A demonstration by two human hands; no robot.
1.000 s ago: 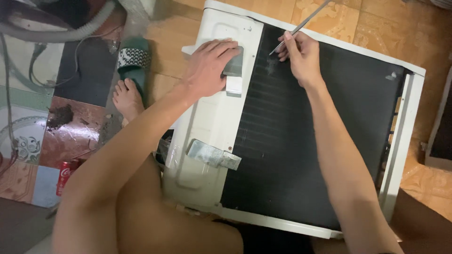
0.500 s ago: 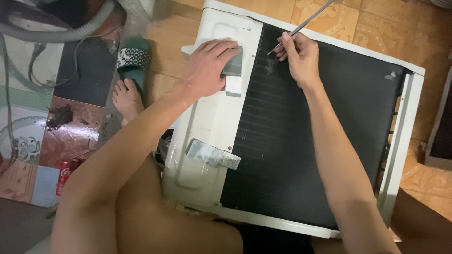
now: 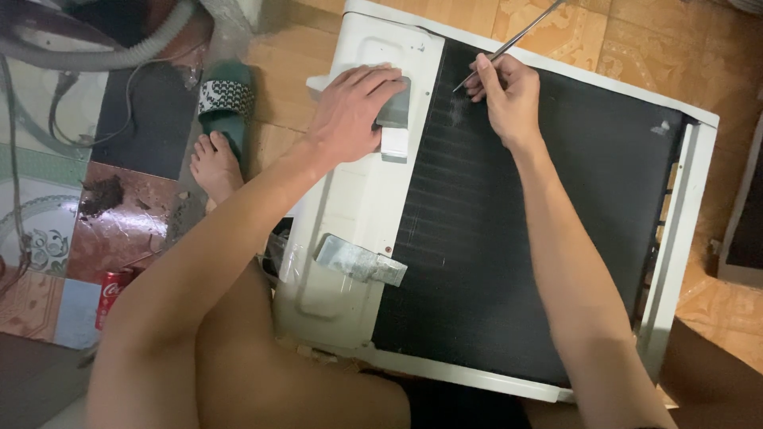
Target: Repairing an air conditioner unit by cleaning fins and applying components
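Note:
A white air-conditioner unit lies flat on the floor, its black finned coil facing up. My left hand rests palm down on the white casing at the far left, fingers over a grey bracket. My right hand pinches a thin metal rod like a pen; its tip touches the fins at the coil's far left corner, where a pale scuffed patch shows. A second grey metal bracket sits lower on the casing.
My bare foot and a green slipper lie left of the unit. A red can stands on patterned tiles at left. A grey hose curves across the top left. A dark panel leans at right.
Both hands hold nearly the same places. The right hand with the rod has shifted only slightly over the coil's corner.

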